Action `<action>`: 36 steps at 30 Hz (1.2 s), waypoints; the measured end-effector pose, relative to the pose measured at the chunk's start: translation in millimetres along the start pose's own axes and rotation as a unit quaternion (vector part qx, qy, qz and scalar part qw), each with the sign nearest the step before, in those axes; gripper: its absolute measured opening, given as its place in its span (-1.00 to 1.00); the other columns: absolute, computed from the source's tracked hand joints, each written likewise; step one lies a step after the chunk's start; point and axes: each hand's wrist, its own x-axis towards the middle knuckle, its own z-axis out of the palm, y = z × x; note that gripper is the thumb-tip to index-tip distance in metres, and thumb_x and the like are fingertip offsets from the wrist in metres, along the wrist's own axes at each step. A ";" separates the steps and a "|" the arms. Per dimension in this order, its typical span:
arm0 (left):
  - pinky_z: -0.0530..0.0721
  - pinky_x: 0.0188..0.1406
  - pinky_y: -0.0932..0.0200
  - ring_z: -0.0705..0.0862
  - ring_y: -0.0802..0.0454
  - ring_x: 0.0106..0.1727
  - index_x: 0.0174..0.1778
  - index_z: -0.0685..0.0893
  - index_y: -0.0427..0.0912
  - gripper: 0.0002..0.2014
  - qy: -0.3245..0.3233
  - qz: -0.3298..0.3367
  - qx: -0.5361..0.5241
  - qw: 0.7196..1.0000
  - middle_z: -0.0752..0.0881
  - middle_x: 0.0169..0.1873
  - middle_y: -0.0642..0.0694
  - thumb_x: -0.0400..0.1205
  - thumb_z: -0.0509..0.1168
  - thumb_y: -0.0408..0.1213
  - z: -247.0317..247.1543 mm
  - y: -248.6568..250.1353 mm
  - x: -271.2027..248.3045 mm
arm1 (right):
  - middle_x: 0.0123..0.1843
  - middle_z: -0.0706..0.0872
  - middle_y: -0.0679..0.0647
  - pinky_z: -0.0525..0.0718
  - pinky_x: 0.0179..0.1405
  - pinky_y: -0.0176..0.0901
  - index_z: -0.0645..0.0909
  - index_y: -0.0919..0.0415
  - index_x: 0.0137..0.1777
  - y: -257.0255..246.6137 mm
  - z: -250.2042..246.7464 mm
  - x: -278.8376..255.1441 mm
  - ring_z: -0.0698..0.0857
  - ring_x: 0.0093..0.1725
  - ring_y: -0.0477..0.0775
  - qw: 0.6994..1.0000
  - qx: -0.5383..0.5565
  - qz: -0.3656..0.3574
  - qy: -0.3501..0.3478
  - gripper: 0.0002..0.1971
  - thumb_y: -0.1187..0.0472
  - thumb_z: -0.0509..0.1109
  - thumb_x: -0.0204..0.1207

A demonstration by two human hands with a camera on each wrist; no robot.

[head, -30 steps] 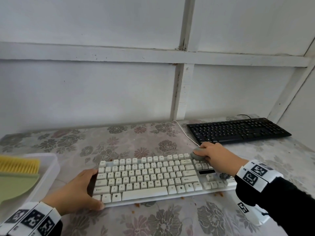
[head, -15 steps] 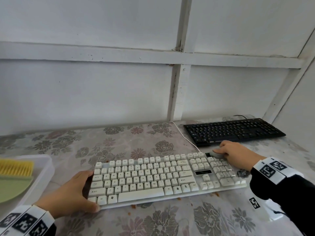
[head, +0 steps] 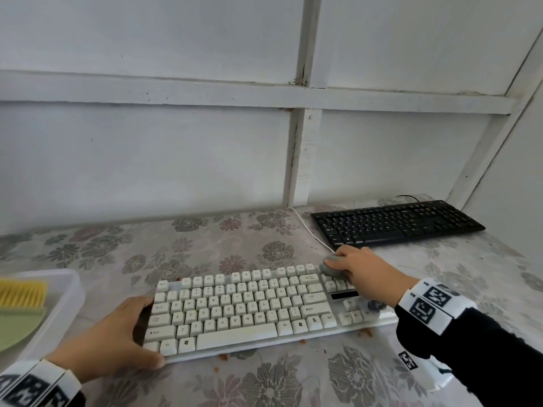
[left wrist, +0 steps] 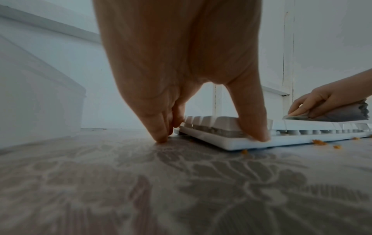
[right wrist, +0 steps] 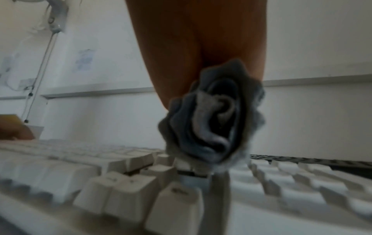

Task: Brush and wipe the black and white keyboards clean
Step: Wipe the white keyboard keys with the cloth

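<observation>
The white keyboard (head: 241, 306) lies across the near part of the floral table. My left hand (head: 133, 333) grips its left end, with the thumb (left wrist: 255, 127) pressed on the front left corner and the fingers (left wrist: 159, 130) curled against the left edge. My right hand (head: 349, 265) holds a bunched grey cloth (head: 332, 267) and presses it on the top row near the keyboard's right end. In the right wrist view the cloth (right wrist: 211, 127) bulges from the palm above the keys (right wrist: 120, 182). The black keyboard (head: 393, 223) lies untouched at the back right.
A white tray (head: 67, 295) at the left edge holds a yellow brush (head: 23, 295) and a green dustpan (head: 17, 327). Orange crumbs (head: 364, 333) lie on the table along the white keyboard's front edge. A white cable (head: 311, 233) runs back to the wall.
My right hand slid the cloth to the right along the white keyboard's top row, then back a little to the left. The left hand kept its hold on the left end.
</observation>
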 end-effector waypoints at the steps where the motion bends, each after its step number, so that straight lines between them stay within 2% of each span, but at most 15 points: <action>1: 0.39 0.20 0.26 0.43 0.17 0.24 0.49 0.28 -0.01 0.15 0.002 -0.001 0.002 1.000 0.41 0.23 0.12 -0.07 0.59 0.07 0.1 -0.4 0.1 | 0.19 0.53 -0.04 0.36 -0.12 -0.28 0.62 -0.01 0.17 4.3 -0.9 -1.5 0.47 -0.02 0.04 1.000 0.004 0.013 -0.002 -0.61 0.44 0.12 0.58; 3: 0.40 0.22 0.24 0.44 0.17 0.25 0.49 0.28 -0.01 0.19 0.004 0.002 0.000 1.000 0.42 0.24 0.12 -0.13 0.56 0.12 0.2 -1.2 0.5 | 0.12 0.55 0.00 0.28 -0.24 -0.44 0.66 0.06 0.13 15.6 -4.9 -8.1 0.51 -0.01 -0.01 0.999 -0.005 0.042 -0.012 -0.72 0.24 0.10 0.67; 5: 0.41 0.19 0.24 0.46 0.17 0.23 0.48 0.30 -0.01 0.19 0.005 0.003 -0.014 1.000 0.44 0.21 0.13 -0.15 0.56 0.11 -0.3 -2.0 0.5 | 0.12 0.54 -0.02 0.28 -0.24 -0.47 0.66 0.05 0.12 27.5 -7.0 -15.6 0.52 0.06 -0.02 0.998 -0.026 0.055 -0.020 -0.74 0.16 0.12 0.69; 8: 0.45 0.12 0.27 0.49 0.22 0.18 0.46 0.32 -0.02 0.18 0.002 0.003 -0.034 0.999 0.46 0.17 0.18 -0.16 0.57 0.09 -0.3 -1.0 0.1 | 0.20 0.51 -0.08 0.38 -0.06 -0.28 0.60 -0.07 0.19 32.3 -7.9 -18.4 0.40 0.10 0.04 0.995 -0.068 0.066 -0.022 -0.70 0.29 0.14 0.67; 12: 0.46 0.09 0.28 0.50 0.25 0.17 0.46 0.33 -0.04 0.18 0.000 0.007 -0.031 0.999 0.48 0.20 0.16 -0.16 0.58 0.08 -0.3 -1.8 0.8 | 0.09 0.45 -0.03 0.50 -0.10 -0.17 0.61 0.06 0.10 36.5 -20.0 -19.8 0.38 0.16 0.13 0.984 -0.129 0.104 -0.058 -0.69 0.43 0.14 0.61; 15: 0.46 0.11 0.28 0.49 0.22 0.19 0.46 0.30 -0.01 0.18 -0.005 -0.001 -0.019 1.000 0.47 0.22 0.14 -0.15 0.57 0.10 -0.3 -2.6 2.1 | -0.06 0.36 -0.03 0.53 -0.08 -0.10 0.57 0.15 -0.10 53.3 -25.6 -24.5 0.37 0.08 0.14 0.975 -0.111 0.172 -0.087 -0.76 0.42 0.11 0.60; 17: 0.49 0.17 0.24 0.51 0.21 0.21 0.46 0.32 -0.01 0.18 -0.005 0.004 -0.016 1.000 0.48 0.23 0.14 -0.16 0.58 0.11 -0.5 -4.4 3.1 | -0.17 0.30 -0.04 0.49 -0.10 -0.07 0.45 0.17 -0.29 63.7 -25.7 -21.3 0.37 -0.03 0.11 0.973 -0.089 0.193 -0.087 -0.73 0.41 0.11 0.61; 19: 0.54 0.27 0.14 0.54 0.20 0.23 0.45 0.34 0.00 0.18 0.000 0.007 -0.020 1.000 0.51 0.23 0.14 -0.17 0.60 0.10 -0.9 -6.7 3.4 | -0.18 0.35 -0.05 0.54 -0.03 -0.09 0.54 0.18 -0.26 60.7 -29.0 -14.1 0.46 -0.10 0.09 0.981 -0.057 0.173 -0.069 -0.69 0.13 0.14 0.70; 21: 0.56 0.30 0.07 0.56 0.19 0.22 0.44 0.36 0.00 0.18 0.001 0.006 -0.023 1.000 0.53 0.22 0.14 -0.17 0.62 0.09 -0.7 -8.1 4.1 | -0.08 0.47 -0.01 0.54 -0.07 -0.28 0.65 0.14 -0.08 42.3 -31.3 -6.0 0.57 -0.09 0.07 0.990 0.006 0.131 -0.042 -0.63 -0.06 0.11 0.68; 23: 0.58 0.29 0.05 0.58 0.19 0.21 0.41 0.37 0.01 0.15 0.000 0.006 -0.032 0.999 0.55 0.22 0.13 -0.17 0.64 0.07 -0.2 -9.2 4.1 | 0.04 0.52 0.03 0.44 -0.10 -0.44 0.67 0.15 0.09 17.0 -29.8 2.4 0.60 0.00 0.06 0.993 0.059 0.091 -0.039 -0.71 0.06 0.13 0.69; 27: 0.57 0.28 0.10 0.57 0.19 0.22 0.38 0.38 0.02 0.12 -0.006 0.007 -0.033 0.999 0.55 0.23 0.13 -0.16 0.66 0.06 -0.3 -8.1 3.7 | 0.13 0.52 -0.04 0.44 0.10 -0.30 0.65 0.05 0.17 -28.7 -22.0 11.2 0.57 0.11 -0.01 0.995 0.092 0.013 -0.022 -0.76 0.15 0.17 0.68; 29: 0.53 0.28 0.15 0.54 0.20 0.23 0.37 0.38 0.03 0.20 -0.009 0.010 -0.027 1.000 0.52 0.23 0.14 -0.27 0.67 0.10 -1.2 -6.9 2.2 | 0.14 0.51 -0.04 0.50 0.16 -0.21 0.64 0.04 0.11 -44.3 -16.0 15.1 0.52 0.12 0.03 0.996 0.090 -0.013 -0.014 -0.77 0.27 0.17 0.66; 31: 0.51 0.33 0.14 0.53 0.20 0.25 0.34 0.36 0.07 0.22 -0.013 0.016 -0.024 0.999 0.50 0.24 0.15 -0.32 0.66 0.17 -1.3 -5.3 2.0 | 0.13 0.49 -0.01 0.47 0.11 -0.15 0.57 0.05 -0.08 -53.2 -12.3 16.4 0.44 0.08 0.09 0.998 0.066 -0.006 -0.013 -0.70 0.44 0.10 0.59; 33: 0.51 0.37 0.11 0.54 0.21 0.26 0.36 0.35 0.07 0.12 -0.012 0.016 -0.036 0.999 0.51 0.26 0.14 -0.17 0.66 0.09 -0.7 -5.0 1.3 | 0.08 0.45 0.00 0.45 0.11 -0.13 0.47 -0.05 -0.23 -49.9 -11.9 14.1 0.39 0.05 0.10 0.997 0.072 0.027 -0.012 -0.63 0.46 0.06 0.58; 36: 0.53 0.36 0.09 0.55 0.21 0.26 0.34 0.33 0.12 0.12 -0.015 0.015 -0.032 0.999 0.51 0.26 0.15 -0.18 0.66 0.09 -1.2 -4.9 0.7 | -0.02 0.41 -0.02 0.37 0.00 -0.16 0.61 0.03 -0.02 -27.9 -8.3 8.1 0.40 -0.03 0.08 0.997 0.059 0.056 -0.017 -0.64 0.45 0.06 0.57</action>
